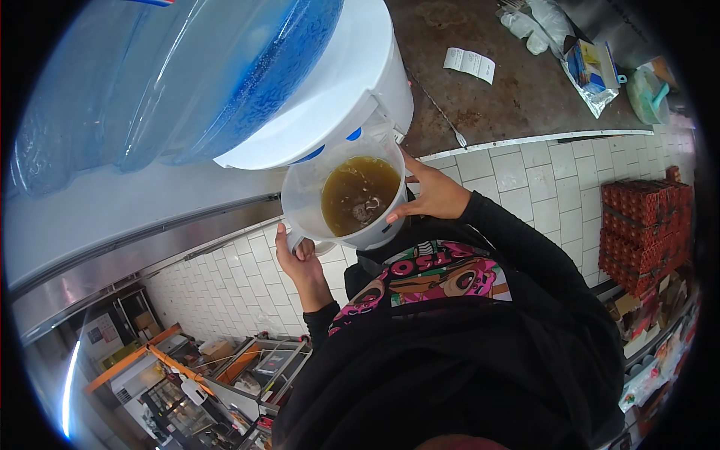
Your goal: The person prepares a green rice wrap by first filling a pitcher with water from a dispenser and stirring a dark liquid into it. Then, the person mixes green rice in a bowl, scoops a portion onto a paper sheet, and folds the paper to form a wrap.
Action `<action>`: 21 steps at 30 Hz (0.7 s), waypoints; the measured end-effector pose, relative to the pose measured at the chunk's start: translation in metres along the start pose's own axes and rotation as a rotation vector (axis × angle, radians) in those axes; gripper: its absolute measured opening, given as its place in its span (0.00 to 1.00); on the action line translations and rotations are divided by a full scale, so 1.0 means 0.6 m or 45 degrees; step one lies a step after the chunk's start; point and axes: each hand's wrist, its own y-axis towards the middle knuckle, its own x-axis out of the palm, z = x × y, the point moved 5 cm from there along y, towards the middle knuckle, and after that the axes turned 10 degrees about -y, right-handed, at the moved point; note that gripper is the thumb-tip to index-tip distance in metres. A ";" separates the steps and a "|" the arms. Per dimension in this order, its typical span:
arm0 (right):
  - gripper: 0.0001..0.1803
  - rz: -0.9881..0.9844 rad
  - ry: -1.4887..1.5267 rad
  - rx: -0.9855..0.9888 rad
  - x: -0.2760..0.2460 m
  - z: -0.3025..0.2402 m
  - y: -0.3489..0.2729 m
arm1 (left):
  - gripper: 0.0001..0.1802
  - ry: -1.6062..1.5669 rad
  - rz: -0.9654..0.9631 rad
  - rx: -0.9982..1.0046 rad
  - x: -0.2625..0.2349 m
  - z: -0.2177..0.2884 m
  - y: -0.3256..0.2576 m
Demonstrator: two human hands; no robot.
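A translucent plastic pitcher (300, 196) is held up in front of me, partly filled with brownish-yellow liquid (358, 184). Bubbles and a pale disturbed patch show on the liquid's surface. My left hand (301, 264) is closed on the pitcher's handle at its lower left. On the other side, my right hand (436, 193) grips the pitcher's wall, thumb toward me. The pitcher's far rim sits under the edge of a white water dispenser (375, 82), by its blue taps (354, 135). A large clear bluish water bottle (172, 82) stands upside down on the dispenser.
A brown worn counter (517, 97) lies beyond, with a paper receipt (470, 64), a thin twisted-handled fork (460, 139), plastic bags and a green-tinted container (649, 97). Stacked red egg trays (645, 225) stand at right on the tiled floor. Shelving and equipment are at lower left.
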 end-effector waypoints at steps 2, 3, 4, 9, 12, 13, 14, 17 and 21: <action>0.65 0.009 0.023 -0.033 -0.001 -0.001 0.000 | 0.23 -0.010 -0.033 -0.007 -0.006 -0.003 0.003; 0.65 0.008 0.024 -0.033 -0.001 -0.001 0.000 | 0.23 -0.021 -0.067 -0.015 -0.008 -0.003 0.005; 0.66 0.004 0.000 -0.027 -0.001 -0.001 0.000 | 0.23 -0.020 -0.066 -0.015 -0.012 -0.003 0.006; 0.66 -0.005 0.010 -0.041 0.000 0.005 0.001 | 0.22 0.005 -0.039 -0.028 -0.011 -0.003 0.004; 0.66 0.006 -0.020 -0.015 -0.001 0.006 0.000 | 0.23 -0.010 -0.065 0.000 -0.008 -0.004 0.003; 0.65 0.009 -0.019 -0.020 -0.001 0.005 0.000 | 0.23 -0.010 -0.065 0.001 -0.008 -0.004 0.004; 0.65 0.012 -0.017 -0.024 -0.001 0.004 0.000 | 0.22 -0.007 -0.052 0.002 -0.009 -0.004 0.003; 0.65 0.004 -0.033 -0.023 -0.003 0.001 0.000 | 0.22 -0.005 -0.036 0.009 -0.011 -0.005 0.004; 0.65 0.005 -0.053 -0.027 -0.003 0.003 0.000 | 0.21 -0.010 -0.051 -0.004 -0.012 -0.004 0.002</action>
